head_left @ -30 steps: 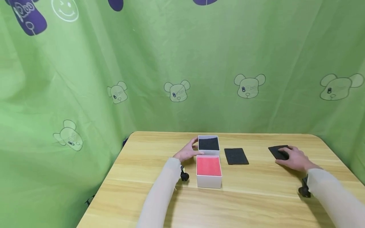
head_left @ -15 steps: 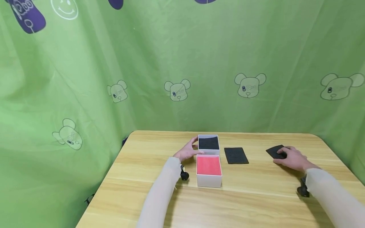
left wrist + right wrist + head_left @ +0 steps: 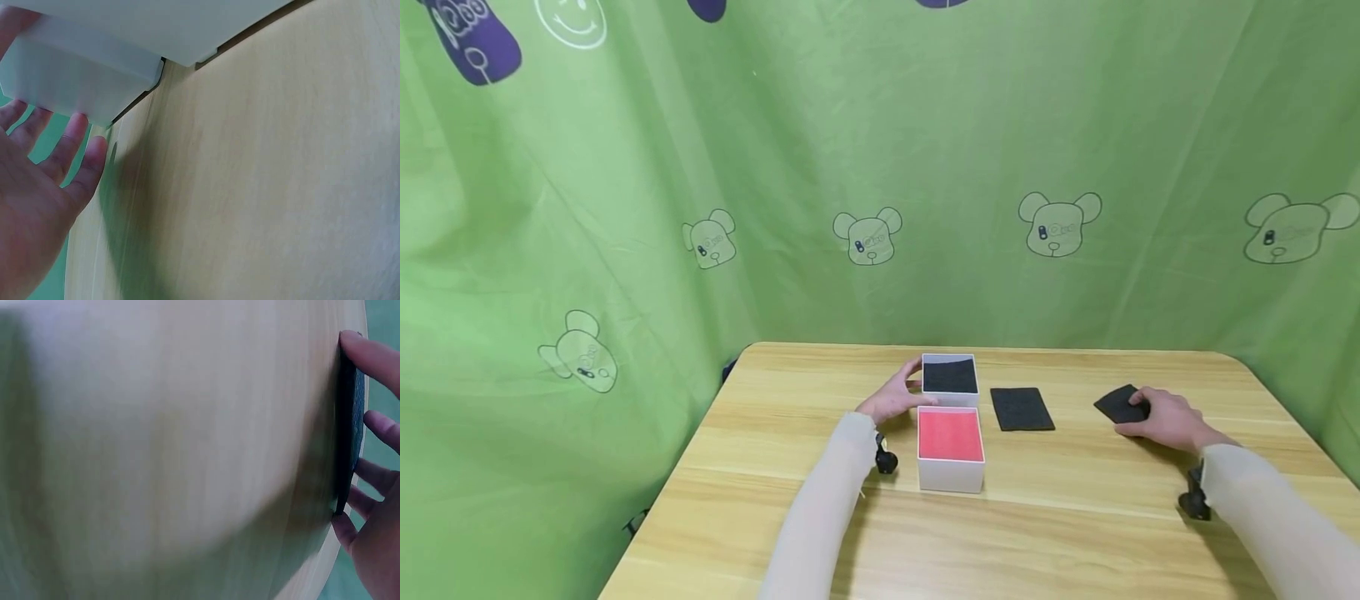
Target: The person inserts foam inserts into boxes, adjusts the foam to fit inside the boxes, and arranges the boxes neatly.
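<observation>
Right hand (image 3: 1165, 419) grips a thin black pad (image 3: 1120, 405) over the right part of the table (image 3: 1037, 533), thumb and fingers on its edges. Right grip: closed around that pad. Head view: the pad sits skewed, one corner pointing left toward the lying pad (image 3: 1022, 409); part of it is under the hand, so can't tell which side is longer. Right wrist view: pad seen nearly edge-on, visible edge running top to bottom, dark shadow on the table beside it; can't tell if any edge touches down.

Left hand (image 3: 891, 398) at the left side of the far box (image 3: 958, 400), touching it: fingers spread and loosely extended along that side, thumb at the near face. Left grip: relaxed, no clear clasp. Far box is white, black sheet (image 3: 951, 377) inside. Near box (image 3: 951, 477), also white, stands right in front of it, red sheet (image 3: 950, 436) inside. Both boxes lined up front to back; can't tell if they touch.

Lying pad: black, flat on the table, just right of the far box, side edges running front to back, far end leaning slightly left. Sleeves (image 3: 820, 508) pale. Green curtain (image 3: 970, 125) with bear-head outlines behind.
</observation>
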A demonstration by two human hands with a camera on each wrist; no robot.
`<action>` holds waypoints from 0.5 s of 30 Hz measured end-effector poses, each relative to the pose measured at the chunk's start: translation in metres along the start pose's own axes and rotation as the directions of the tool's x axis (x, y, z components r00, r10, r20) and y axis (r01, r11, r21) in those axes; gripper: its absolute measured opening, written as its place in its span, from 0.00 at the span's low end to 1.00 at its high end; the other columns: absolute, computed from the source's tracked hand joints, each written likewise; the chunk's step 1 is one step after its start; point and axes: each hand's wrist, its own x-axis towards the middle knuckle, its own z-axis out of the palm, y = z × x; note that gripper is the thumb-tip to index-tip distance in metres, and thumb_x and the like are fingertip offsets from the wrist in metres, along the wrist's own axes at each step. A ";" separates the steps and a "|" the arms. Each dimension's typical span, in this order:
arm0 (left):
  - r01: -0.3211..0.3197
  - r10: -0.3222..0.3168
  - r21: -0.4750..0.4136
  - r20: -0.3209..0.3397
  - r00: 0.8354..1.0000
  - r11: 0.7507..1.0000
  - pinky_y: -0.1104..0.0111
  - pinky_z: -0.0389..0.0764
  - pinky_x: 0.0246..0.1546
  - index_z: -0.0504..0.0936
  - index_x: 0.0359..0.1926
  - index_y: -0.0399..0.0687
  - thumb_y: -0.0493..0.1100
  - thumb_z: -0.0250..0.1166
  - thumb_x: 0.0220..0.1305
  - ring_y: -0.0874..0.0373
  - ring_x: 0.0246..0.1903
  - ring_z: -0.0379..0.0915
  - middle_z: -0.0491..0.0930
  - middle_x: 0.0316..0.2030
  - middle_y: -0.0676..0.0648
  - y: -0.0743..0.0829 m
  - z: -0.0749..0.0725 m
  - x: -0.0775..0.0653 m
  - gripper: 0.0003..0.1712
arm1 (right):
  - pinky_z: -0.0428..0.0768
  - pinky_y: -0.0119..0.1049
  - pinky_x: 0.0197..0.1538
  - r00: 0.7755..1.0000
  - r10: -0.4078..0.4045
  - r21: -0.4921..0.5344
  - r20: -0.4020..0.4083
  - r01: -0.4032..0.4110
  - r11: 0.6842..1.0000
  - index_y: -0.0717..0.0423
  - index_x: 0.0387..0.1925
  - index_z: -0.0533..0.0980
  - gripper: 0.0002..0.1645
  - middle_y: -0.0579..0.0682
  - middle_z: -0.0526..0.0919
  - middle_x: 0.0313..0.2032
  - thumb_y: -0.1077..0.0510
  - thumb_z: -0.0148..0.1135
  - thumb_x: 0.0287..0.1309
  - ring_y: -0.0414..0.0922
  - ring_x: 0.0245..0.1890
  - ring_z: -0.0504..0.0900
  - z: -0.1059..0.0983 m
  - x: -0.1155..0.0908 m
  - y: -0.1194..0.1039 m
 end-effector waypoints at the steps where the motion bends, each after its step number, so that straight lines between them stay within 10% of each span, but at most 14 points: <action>1: -0.001 0.001 0.000 0.001 1.000 1.000 0.60 0.68 0.59 0.46 0.74 0.49 0.35 0.71 0.52 0.47 0.63 0.59 0.53 0.70 0.46 0.000 0.000 0.000 0.56 | 0.66 0.61 0.36 1.000 -0.003 -0.001 0.001 0.003 1.000 0.68 0.51 0.70 0.47 0.78 0.68 0.52 0.33 0.67 0.46 0.73 0.47 0.67 0.000 0.000 -0.001; 15: -0.003 0.003 -0.007 0.003 1.000 1.000 0.59 0.67 0.60 0.46 0.74 0.49 0.36 0.72 0.52 0.46 0.64 0.59 0.53 0.70 0.46 -0.001 0.000 -0.001 0.55 | 0.65 0.69 0.40 1.000 -0.030 -0.035 0.006 0.030 0.999 0.73 0.59 0.62 0.55 0.80 0.63 0.53 0.34 0.68 0.45 0.76 0.49 0.61 0.002 -0.005 -0.014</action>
